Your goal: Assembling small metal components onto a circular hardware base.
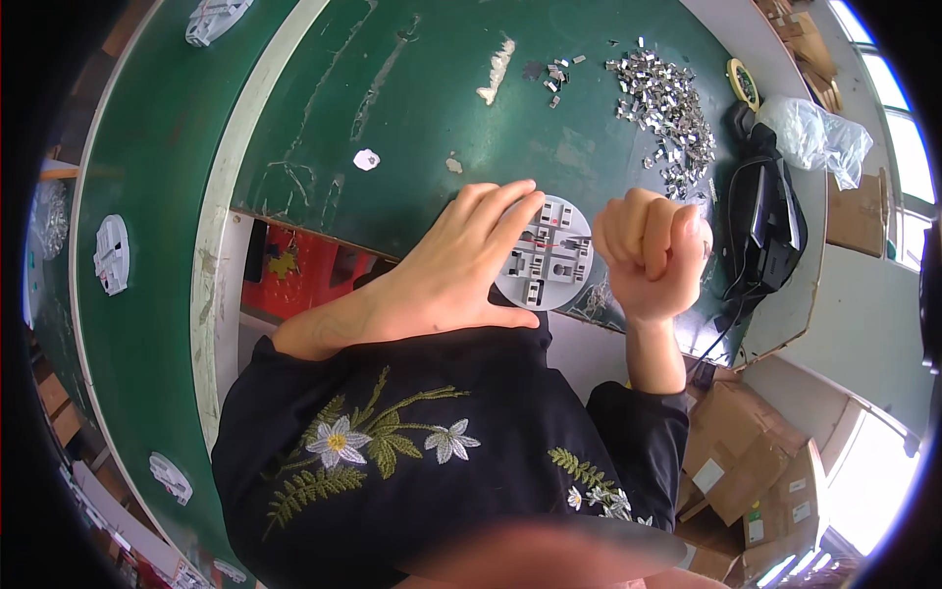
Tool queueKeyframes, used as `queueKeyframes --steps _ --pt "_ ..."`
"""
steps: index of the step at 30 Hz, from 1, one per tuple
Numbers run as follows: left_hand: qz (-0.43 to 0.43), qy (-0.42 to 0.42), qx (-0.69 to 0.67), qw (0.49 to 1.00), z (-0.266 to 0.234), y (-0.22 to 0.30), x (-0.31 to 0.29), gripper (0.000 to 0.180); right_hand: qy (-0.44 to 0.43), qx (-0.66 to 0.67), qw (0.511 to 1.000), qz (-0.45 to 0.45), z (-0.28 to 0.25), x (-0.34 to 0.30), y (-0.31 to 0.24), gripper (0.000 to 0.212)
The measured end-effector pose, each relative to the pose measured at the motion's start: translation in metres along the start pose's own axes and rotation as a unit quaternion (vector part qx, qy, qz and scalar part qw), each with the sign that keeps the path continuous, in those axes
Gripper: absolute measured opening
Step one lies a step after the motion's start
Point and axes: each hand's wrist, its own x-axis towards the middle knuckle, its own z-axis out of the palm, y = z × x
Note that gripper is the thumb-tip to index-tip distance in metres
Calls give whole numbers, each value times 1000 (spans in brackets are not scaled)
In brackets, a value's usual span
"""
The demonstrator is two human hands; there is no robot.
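A round grey plastic base (549,257) lies at the table's near edge, close to my body. Raised walls divide its upper face, with small white, dark and red parts set among them. My left hand (461,250) spans the base's left side, fingers along the upper rim and thumb at the lower rim, gripping it. On the right, my right hand (655,245) is curled closed beside the base. A thin dark tip seems to reach from it towards the base; the fingers hide what they hold.
Many small metal clips (672,113) form a pile at the far right, with several more (557,79) left of it. A black bag (765,211), clear plastic bag (814,137) and tape roll (743,83) line the right side. Grey parts (112,253) rest on the green strip at left.
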Motion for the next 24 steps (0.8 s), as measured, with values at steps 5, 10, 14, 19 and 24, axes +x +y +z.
queueKeyframes --steps 5,10,14,19,24 --pt "-15 -29 25 999 3 0 -1 98 15 -12 1000 3 7 -3 20 58" --pt "16 -14 57 998 4 -1 0 97 30 -59 998 -7 14 -7 30 56" --pt "19 -11 55 998 6 -2 -3 97 52 -73 996 5 14 -6 34 54" --pt "-2 0 47 999 7 -2 -4 95 87 -213 972 45 -10 35 3 42" --pt "-7 -6 35 999 7 -4 -3 96 61 -613 787 33 -32 78 38 24"
